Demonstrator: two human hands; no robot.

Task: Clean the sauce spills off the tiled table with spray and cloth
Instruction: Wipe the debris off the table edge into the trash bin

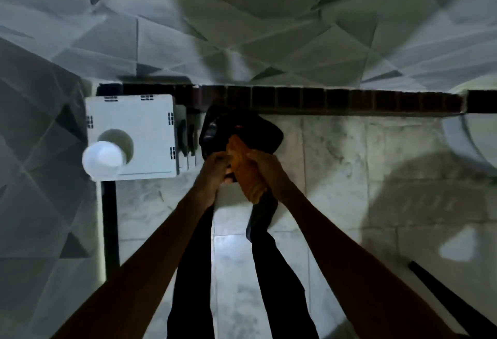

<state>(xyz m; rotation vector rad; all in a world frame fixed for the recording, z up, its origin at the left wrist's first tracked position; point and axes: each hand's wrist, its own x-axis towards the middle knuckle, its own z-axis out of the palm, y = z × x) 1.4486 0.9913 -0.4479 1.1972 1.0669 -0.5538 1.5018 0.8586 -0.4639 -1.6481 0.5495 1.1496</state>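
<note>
The right hand [265, 163] is wrapped round the middle of the orange cloth [243, 169], fingers curled over the bunched fabric. The left hand [215, 167] meets it from the other side and seems to pinch the cloth's edge between fingertips and thumb (the blur there keeps the exact grip uncertain). So both hands are closed on the one thing, close together at arm's length in front of the body. The cloth hangs in a thick, twisted roll, one end poking up past the knuckles and the other drooping below the right hand. It looks soft and limp and should be light to carry, folding wherever it is not supported, so a full-palm hold round the bundle suits it better than a fingertip hold at a corner. If it is damp it will likely feel heavier and cling a little; the picture cannot settle that. It is held directly above a black container [265, 131] that stands on the marble floor [336, 177] against the dark skirting [322, 102]. The person's dark-trousered legs [193, 258] run down below the arms. To the left sits a white box [145, 123] with a white cup [103, 161] at its near corner. Neither a spray bottle nor any sauce spill is in view, and the patterned wall [242, 15] fills the top.
</note>
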